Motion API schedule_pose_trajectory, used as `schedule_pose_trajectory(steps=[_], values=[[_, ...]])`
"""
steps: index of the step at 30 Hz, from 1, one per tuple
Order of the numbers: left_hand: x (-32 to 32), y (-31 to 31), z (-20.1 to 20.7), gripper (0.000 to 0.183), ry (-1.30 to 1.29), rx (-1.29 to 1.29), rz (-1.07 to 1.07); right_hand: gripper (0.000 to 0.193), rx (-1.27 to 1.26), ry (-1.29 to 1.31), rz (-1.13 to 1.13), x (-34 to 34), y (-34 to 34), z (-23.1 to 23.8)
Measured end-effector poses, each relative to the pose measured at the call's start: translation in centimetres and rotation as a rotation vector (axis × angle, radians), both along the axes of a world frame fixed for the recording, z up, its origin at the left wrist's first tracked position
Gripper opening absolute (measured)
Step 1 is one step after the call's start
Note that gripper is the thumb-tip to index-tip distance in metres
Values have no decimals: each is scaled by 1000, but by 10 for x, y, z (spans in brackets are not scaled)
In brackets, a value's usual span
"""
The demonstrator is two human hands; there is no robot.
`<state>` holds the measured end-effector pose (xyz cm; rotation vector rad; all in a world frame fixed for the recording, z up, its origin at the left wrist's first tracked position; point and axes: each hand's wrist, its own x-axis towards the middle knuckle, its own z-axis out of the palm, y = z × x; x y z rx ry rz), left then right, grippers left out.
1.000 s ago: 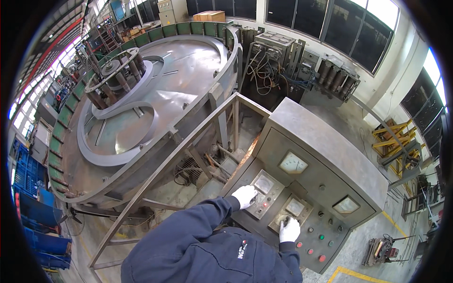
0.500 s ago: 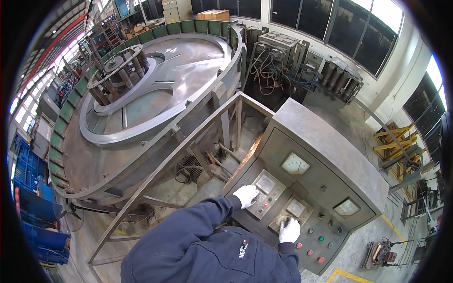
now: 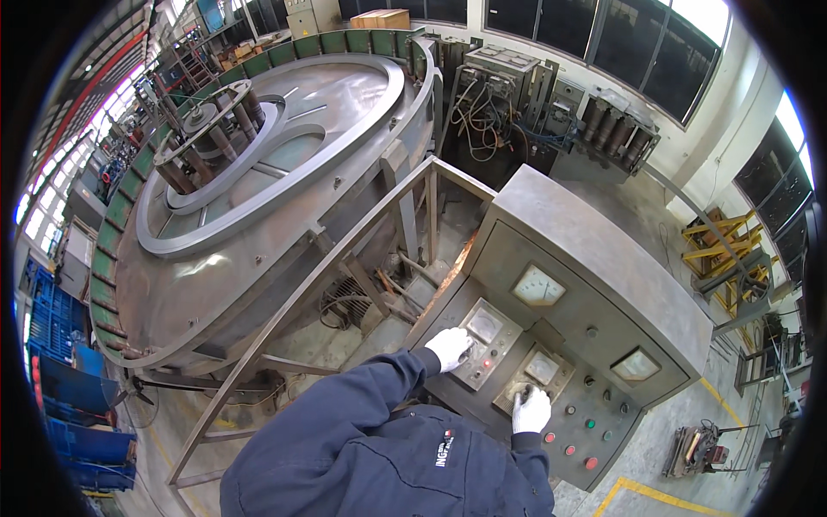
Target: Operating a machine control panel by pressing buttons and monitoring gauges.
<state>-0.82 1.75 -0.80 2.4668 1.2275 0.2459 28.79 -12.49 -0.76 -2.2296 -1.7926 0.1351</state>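
My left hand [image 3: 448, 349], in a white glove, is closed at the left edge of a small control plate [image 3: 479, 372], its fingers around a dark knob [image 3: 467, 352]. That plate carries a square dial [image 3: 484, 325] and a lit red lamp [image 3: 487, 364]. My right hand [image 3: 532, 411], gloved too, pinches a black knob [image 3: 521, 394] on a second plate [image 3: 562, 380] below another dial [image 3: 542, 368]. Both plates sit on the sloping front of a grey control console [image 3: 616, 276]. Red and green buttons [image 3: 590, 424] lie right of my right hand.
Beyond a metal railing [image 3: 336, 267] stands a huge round machine table with a grey ring [image 3: 370, 112] on it and a green-edged rim. Wired equipment [image 3: 495, 95] stands behind the console. Yellow frames [image 3: 719, 250] and a small wheeled machine [image 3: 693, 452] are at the right.
The big round table and the ring on it have turned, so the ring's openings lie elsewhere. The view has shifted slightly. Both hands stay at their knobs.
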Motion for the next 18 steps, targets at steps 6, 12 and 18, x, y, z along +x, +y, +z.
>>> schedule_pose_trajectory(steps=[6,12,18], values=[[-1,1,-1,23,-4,3,-1,31,15,14,-6,-3,1,4],[-2,0,-5,21,-50,10,-26,31,-17,-7,-14,-4,1,5],[-3,0,0,17,-70,18,-53,32,-10,9,-8,-3,0,2]])
